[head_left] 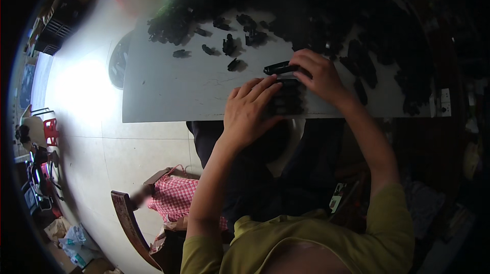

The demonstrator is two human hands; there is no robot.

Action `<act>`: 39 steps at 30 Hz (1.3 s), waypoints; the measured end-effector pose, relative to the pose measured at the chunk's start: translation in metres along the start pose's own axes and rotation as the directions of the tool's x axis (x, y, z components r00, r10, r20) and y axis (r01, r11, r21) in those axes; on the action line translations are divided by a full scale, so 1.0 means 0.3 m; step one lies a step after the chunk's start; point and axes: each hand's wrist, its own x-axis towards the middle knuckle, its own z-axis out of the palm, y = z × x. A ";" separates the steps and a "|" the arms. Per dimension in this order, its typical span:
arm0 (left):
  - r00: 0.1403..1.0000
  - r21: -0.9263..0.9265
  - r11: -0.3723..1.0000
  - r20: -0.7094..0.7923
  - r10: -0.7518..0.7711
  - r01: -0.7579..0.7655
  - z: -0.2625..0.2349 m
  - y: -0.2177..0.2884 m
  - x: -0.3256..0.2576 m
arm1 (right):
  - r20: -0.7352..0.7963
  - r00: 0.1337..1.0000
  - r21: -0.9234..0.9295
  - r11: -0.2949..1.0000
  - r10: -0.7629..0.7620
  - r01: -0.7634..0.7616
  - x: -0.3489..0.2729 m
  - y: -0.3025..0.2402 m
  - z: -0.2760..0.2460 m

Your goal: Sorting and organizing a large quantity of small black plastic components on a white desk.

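Note:
On the white table (168,90), several long black pieces (287,101) lie side by side in a row near the front edge. My left hand (248,104) rests flat along the left end of this row, fingers stretched out and fingertips touching the far pieces. My right hand (319,74) is closed around the right end of another long black piece (277,67), just beyond the row. That piece's left end sticks out toward my left fingertips. Its exact kind is too dark to make out.
Small black parts (229,44) lie scattered farther back, with a dark heap (171,22) at the far left. Longer black pieces (363,64) and more heaps are at the right. A wooden chair (127,223) with pink checked cloth (175,192) stands at my left. Red stool (51,132) beyond.

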 end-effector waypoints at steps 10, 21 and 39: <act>0.998 0.061 0.997 -0.038 -0.041 0.043 0.009 0.010 0.002 | -0.060 0.991 0.262 0.960 0.121 -0.101 0.137 0.010 0.017; 0.995 0.137 0.988 0.064 -0.079 0.069 0.014 0.018 0.010 | -0.107 0.957 0.119 0.959 0.271 -0.258 0.251 0.093 0.187; 0.996 0.128 0.990 0.058 -0.072 0.065 0.014 0.016 0.011 | 0.024 0.966 0.059 0.964 0.258 -0.259 0.183 0.060 0.092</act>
